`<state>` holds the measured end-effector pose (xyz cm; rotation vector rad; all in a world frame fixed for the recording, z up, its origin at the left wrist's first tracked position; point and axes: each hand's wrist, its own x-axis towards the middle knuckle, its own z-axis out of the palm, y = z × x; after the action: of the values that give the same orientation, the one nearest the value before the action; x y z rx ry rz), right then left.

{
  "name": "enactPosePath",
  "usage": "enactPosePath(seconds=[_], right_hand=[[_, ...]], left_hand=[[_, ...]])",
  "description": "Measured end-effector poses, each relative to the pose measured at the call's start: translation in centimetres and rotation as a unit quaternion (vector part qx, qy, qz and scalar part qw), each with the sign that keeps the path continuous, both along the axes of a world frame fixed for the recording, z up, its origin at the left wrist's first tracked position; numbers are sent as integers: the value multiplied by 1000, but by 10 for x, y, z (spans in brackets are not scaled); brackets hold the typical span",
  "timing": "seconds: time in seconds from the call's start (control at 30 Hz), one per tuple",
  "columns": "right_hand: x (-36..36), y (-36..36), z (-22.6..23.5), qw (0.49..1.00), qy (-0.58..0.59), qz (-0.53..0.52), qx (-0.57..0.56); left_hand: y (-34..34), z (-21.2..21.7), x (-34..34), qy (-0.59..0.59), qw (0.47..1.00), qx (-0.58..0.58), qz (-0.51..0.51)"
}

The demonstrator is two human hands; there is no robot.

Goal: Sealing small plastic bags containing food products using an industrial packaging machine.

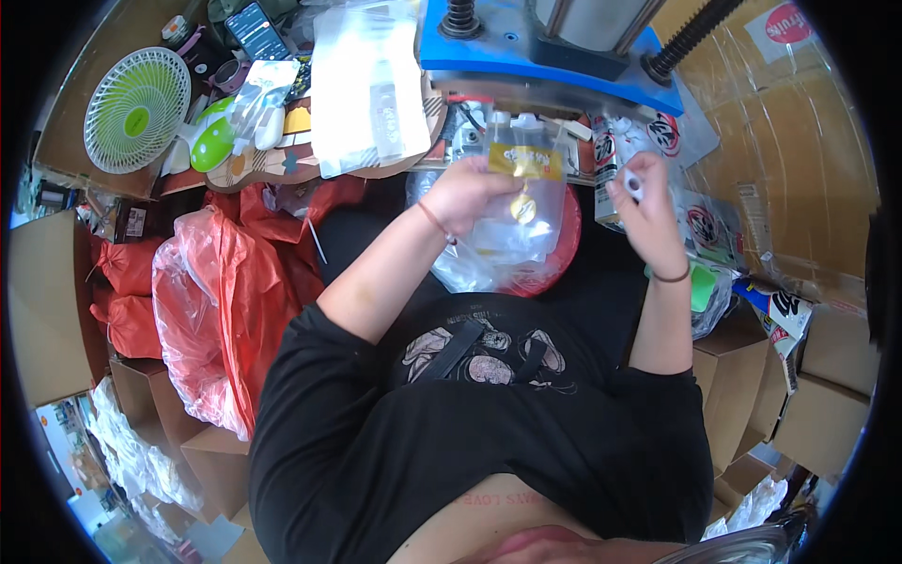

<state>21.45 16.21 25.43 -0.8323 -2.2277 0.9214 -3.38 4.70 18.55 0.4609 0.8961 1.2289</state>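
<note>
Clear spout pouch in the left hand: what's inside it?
Through the clear spout pouch, held by the left hand, a round gold piece shows. Whether any liquid is inside cannot be told; the gold label covers the upper part.

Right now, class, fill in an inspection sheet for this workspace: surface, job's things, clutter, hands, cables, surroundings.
Surface: bench crowded, little bare top showing.
Job's things: clear spouted pouch with gold label; small white cap.
Clutter: green fan, phone, stack of clear bags, red plastic bags.
Hands: left hand grips the pouch; right hand pinches the cap.
Cables: nothing seen.
Surroundings: blue press machine, cardboard boxes.
</note>
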Motion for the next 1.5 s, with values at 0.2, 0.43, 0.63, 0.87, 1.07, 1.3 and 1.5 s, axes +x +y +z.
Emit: enactPosePath(seconds=[0.2,0.43,0.63,0.87,1.07,1.3,1.5], right_hand=[[-6,-19,-7,997,-36,53,-33],[-5,-20,2,998,-35,11,55],[-44,-40,-2,985,-22,123,123],[-74,-38,25,995,53,76,-40],[-54,-15,23,978,-78,162,106],[-4,19,9,960,-216,39,175],[22,38,-19,959,-229,84,148]], left_hand=[[-6,-4,-23,455,866,-36,207],[-57,-21,-99,654,651,147,356],[-74,1,-67,444,874,65,185],[-62,15,-3,421,897,89,96],[-58,14,26,139,988,66,-24],[-37,2,28,6,999,27,-39],[7,-9,-15,7,998,34,44]])
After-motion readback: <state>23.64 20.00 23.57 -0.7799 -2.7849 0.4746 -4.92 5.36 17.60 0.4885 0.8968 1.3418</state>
